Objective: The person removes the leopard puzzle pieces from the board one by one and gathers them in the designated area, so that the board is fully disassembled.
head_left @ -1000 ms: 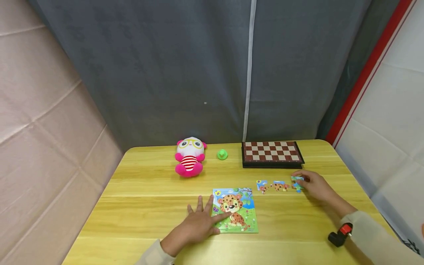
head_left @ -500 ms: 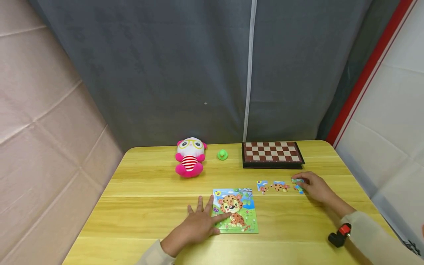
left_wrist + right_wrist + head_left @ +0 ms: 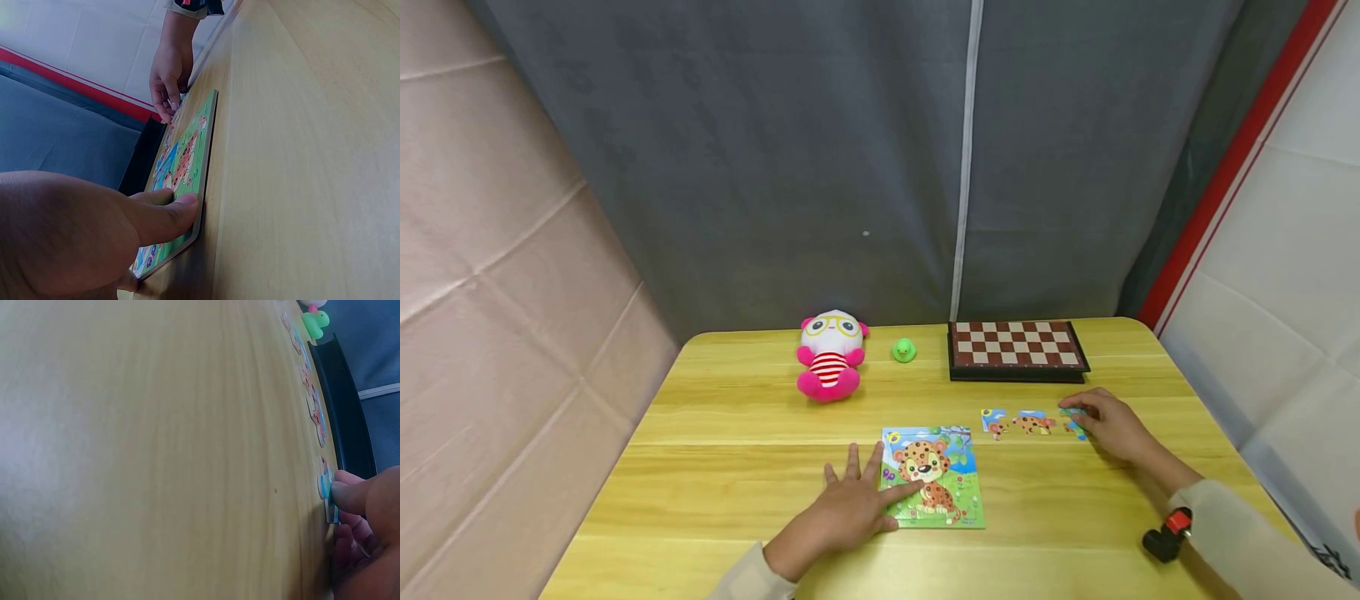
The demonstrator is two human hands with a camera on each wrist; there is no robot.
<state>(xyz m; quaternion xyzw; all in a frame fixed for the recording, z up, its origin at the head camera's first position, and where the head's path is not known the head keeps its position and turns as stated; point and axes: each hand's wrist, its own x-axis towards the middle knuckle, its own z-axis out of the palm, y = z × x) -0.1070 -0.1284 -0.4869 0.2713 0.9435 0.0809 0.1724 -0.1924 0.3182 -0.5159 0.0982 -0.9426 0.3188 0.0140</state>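
A square jigsaw puzzle [image 3: 958,496] with a leopard cub picture lies flat on the table. My left hand [image 3: 848,510] rests with spread fingers over its left edge. In the left wrist view the thumb [image 3: 178,215] lies on top of the puzzle near its front edge. Farther right, my right hand [image 3: 1116,427] pinches a loose puzzle piece [image 3: 325,486], thumb on its face and a fingertip at its far side. Part of that piece is hidden by the fingers. Two loose pieces lie to its left: one with a sun corner [image 3: 992,419] and one spotted [image 3: 1034,422].
Behind the loose pieces stands a folded chessboard case [image 3: 1017,350]. A small green duck [image 3: 903,350] and a pink and white plush toy [image 3: 830,358] sit along the back of the wooden table [image 3: 730,467]. A grey curtain [image 3: 812,167] hangs behind.
My right hand has shifted the pinched piece slightly toward me and turned it a little, ending beside the spotted piece. The left hand has stayed in place on the puzzle.
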